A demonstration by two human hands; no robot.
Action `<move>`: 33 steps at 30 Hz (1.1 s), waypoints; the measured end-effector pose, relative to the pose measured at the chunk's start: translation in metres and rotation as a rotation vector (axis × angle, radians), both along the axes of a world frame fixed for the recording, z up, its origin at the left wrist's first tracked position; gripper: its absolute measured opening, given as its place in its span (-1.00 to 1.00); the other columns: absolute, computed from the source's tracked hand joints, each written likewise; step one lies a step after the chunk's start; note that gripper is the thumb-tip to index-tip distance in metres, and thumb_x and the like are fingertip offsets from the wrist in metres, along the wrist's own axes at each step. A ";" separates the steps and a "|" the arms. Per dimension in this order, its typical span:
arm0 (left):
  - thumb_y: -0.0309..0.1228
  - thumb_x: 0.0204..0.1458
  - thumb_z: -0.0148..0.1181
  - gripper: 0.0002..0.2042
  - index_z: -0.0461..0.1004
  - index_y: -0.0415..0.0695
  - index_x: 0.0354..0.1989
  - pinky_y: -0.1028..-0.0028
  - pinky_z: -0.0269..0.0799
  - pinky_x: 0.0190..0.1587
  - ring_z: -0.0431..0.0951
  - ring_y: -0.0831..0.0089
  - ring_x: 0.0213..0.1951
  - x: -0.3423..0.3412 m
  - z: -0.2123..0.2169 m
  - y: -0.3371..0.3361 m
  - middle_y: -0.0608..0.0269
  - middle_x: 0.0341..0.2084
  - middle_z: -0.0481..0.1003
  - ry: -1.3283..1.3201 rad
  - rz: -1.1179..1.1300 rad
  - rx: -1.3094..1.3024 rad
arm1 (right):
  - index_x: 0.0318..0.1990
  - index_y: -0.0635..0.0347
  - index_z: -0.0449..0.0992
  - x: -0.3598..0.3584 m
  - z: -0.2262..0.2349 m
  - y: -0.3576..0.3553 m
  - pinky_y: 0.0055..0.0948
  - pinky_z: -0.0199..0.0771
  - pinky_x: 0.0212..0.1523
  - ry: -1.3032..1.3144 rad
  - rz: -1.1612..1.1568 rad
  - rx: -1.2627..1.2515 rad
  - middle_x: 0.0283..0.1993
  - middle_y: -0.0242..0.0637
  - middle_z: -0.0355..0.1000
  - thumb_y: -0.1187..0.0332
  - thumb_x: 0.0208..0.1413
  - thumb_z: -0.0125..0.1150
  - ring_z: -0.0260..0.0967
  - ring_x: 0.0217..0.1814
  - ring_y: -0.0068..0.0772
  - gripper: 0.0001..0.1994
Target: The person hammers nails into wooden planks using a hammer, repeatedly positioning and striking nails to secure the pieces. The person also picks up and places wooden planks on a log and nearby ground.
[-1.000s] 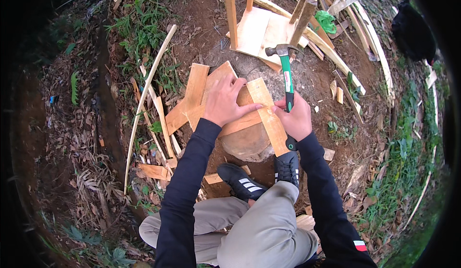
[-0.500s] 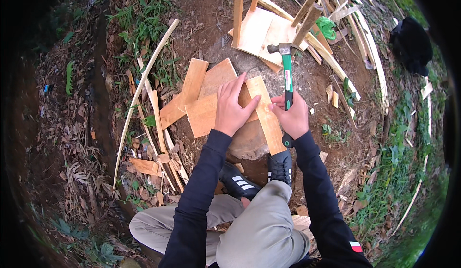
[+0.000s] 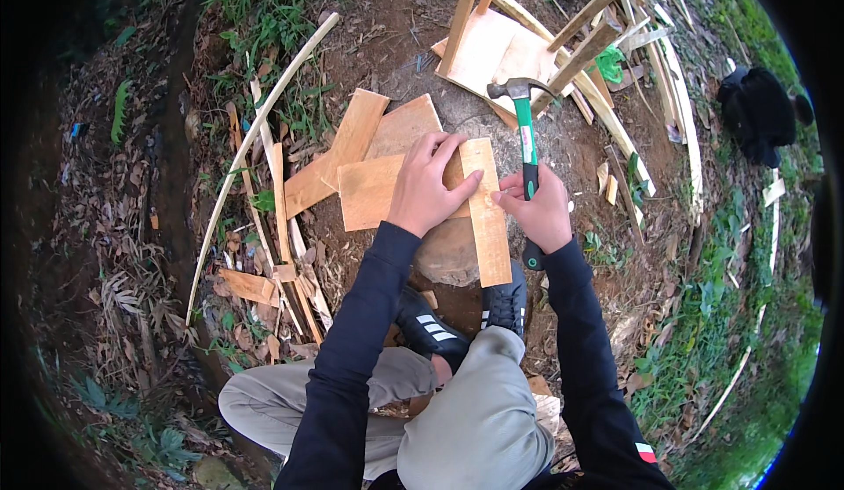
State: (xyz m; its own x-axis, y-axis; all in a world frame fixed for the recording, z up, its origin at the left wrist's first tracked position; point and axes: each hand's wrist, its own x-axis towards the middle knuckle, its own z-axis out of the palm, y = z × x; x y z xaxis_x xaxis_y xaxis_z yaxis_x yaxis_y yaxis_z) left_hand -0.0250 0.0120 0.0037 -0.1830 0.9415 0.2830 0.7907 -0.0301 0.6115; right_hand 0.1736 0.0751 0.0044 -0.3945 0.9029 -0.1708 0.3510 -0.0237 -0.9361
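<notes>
Hands [image 3: 429,187] closer together, board [image 3: 490,235] between

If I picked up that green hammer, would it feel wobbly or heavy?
The hammer would probably feel top-heavy, since its metal head looks chunky. It likely won't wobble: its handle looks straight and solid.

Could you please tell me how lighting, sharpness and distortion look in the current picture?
Head view: soft daylight, no hard shadows, upturned stool seat very bright; head view: claw hammer and short wooden board fairly sharp, grass toward the right rim smeared; head view: fisheye with black corners, so how far the long wooden strip truly curves cannot be told.
</notes>
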 end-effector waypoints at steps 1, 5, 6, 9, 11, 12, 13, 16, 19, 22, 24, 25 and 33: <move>-0.19 0.02 0.42 -0.49 0.52 -0.19 0.11 0.21 0.46 0.11 0.53 0.07 0.04 -0.001 0.001 -0.001 0.04 -0.03 0.48 0.002 0.000 0.002 | -0.27 0.27 0.49 -0.001 0.003 -0.002 -0.42 0.58 -0.27 -0.017 0.022 0.008 -0.38 -0.31 0.58 0.48 -0.07 0.51 0.56 -0.38 -0.49 -0.73; -0.18 0.00 0.41 -0.51 0.53 -0.16 0.08 0.18 0.44 0.13 0.50 0.05 0.04 -0.002 -0.002 -0.003 0.03 -0.06 0.46 0.004 0.015 0.045 | -0.21 0.28 0.49 -0.008 0.003 -0.005 -0.37 0.54 -0.32 -0.052 0.030 0.121 -0.42 -0.28 0.50 0.49 -0.10 0.51 0.53 -0.43 -0.36 -0.69; -0.18 0.00 0.41 -0.51 0.53 -0.16 0.08 0.18 0.44 0.12 0.50 0.05 0.04 -0.002 -0.002 -0.004 0.03 -0.06 0.46 0.010 0.023 0.042 | -0.19 0.27 0.50 -0.009 0.006 -0.006 -0.36 0.53 -0.32 -0.041 0.028 0.108 -0.43 -0.29 0.49 0.49 -0.09 0.51 0.52 -0.43 -0.34 -0.68; -0.20 0.00 0.41 -0.52 0.53 -0.16 0.08 0.20 0.44 0.12 0.49 0.05 0.04 -0.001 -0.001 -0.003 0.03 -0.06 0.46 0.016 0.034 0.038 | -0.14 0.26 0.52 -0.007 0.014 -0.008 -0.32 0.52 -0.31 -0.036 0.039 0.120 -0.44 -0.29 0.44 0.48 -0.08 0.50 0.50 -0.44 -0.28 -0.66; -0.21 0.01 0.41 -0.52 0.53 -0.15 0.09 0.19 0.43 0.14 0.49 0.05 0.06 0.000 -0.002 -0.004 0.04 -0.04 0.47 0.015 0.035 0.036 | -0.11 0.25 0.52 -0.006 0.012 -0.005 -0.30 0.51 -0.32 -0.066 0.079 0.189 -0.44 -0.28 0.43 0.48 -0.06 0.49 0.50 -0.43 -0.25 -0.66; -0.21 0.02 0.41 -0.51 0.53 -0.15 0.11 0.17 0.41 0.17 0.50 0.06 0.08 0.000 -0.002 -0.003 0.04 -0.01 0.47 0.014 0.035 0.034 | -0.09 0.24 0.54 -0.007 0.011 -0.003 -0.33 0.49 -0.32 -0.064 0.093 0.199 -0.45 -0.31 0.43 0.48 -0.05 0.48 0.47 -0.45 -0.30 -0.66; -0.21 0.03 0.41 -0.51 0.52 -0.14 0.13 0.15 0.39 0.20 0.50 0.06 0.09 0.000 -0.003 -0.004 0.05 0.01 0.47 0.013 0.034 0.033 | -0.07 0.22 0.56 -0.007 0.011 -0.001 -0.35 0.48 -0.32 -0.063 0.106 0.208 -0.46 -0.34 0.43 0.47 -0.04 0.47 0.45 -0.46 -0.36 -0.66; -0.18 0.09 0.34 -0.51 0.51 -0.08 0.18 -0.07 0.18 0.34 0.47 0.05 0.14 0.007 -0.005 -0.005 0.11 0.06 0.47 0.118 0.046 0.055 | -0.14 0.26 0.53 -0.001 0.014 0.000 -0.27 0.44 -0.35 -0.066 0.111 0.265 -0.49 -0.24 0.42 0.41 0.07 0.41 0.45 -0.44 -0.20 -0.76; -0.12 0.16 0.27 -0.51 0.48 -0.02 0.24 -0.26 -0.06 0.40 0.43 0.07 0.20 0.013 -0.006 -0.011 0.17 0.11 0.47 0.110 0.102 0.004 | -0.25 0.30 0.46 0.009 0.024 -0.001 -0.18 0.38 -0.38 -0.131 0.118 0.342 -0.52 -0.12 0.38 0.32 0.22 0.31 0.43 -0.45 -0.03 -0.79; -0.09 0.17 0.25 -0.49 0.45 0.01 0.27 -0.29 -0.10 0.40 0.40 0.11 0.25 0.019 -0.008 -0.013 0.18 0.13 0.45 0.176 0.147 0.012 | -0.35 0.31 0.37 0.036 0.031 -0.006 -0.12 0.29 -0.43 -0.235 0.169 0.422 -0.54 -0.06 0.33 0.26 0.34 0.20 0.34 -0.50 0.08 -0.70; -0.07 0.17 0.25 -0.47 0.44 0.02 0.29 -0.28 -0.11 0.41 0.37 0.13 0.28 0.018 -0.010 -0.013 0.19 0.15 0.44 0.146 0.142 0.005 | -0.36 0.30 0.36 0.052 0.035 -0.015 -0.11 0.27 -0.43 -0.250 0.196 0.472 -0.54 -0.06 0.33 0.27 0.34 0.20 0.32 -0.52 0.07 -0.70; -0.06 0.17 0.25 -0.46 0.43 0.02 0.29 -0.28 -0.12 0.42 0.36 0.14 0.30 0.017 -0.012 -0.013 0.19 0.16 0.43 0.132 0.140 0.001 | -0.37 0.30 0.36 0.057 0.036 -0.020 -0.12 0.26 -0.44 -0.284 0.204 0.453 -0.54 -0.06 0.32 0.27 0.32 0.23 0.32 -0.52 0.04 -0.70; -0.01 0.13 0.25 -0.40 0.39 0.02 0.32 -0.12 -0.08 0.45 0.38 0.17 0.26 0.013 -0.017 -0.010 0.12 0.17 0.43 -0.013 0.178 0.052 | -0.26 0.29 0.50 0.027 0.011 -0.073 -0.38 0.42 -0.38 -0.057 -0.063 0.189 -0.49 -0.23 0.45 0.34 0.10 0.47 0.41 -0.49 -0.30 -0.75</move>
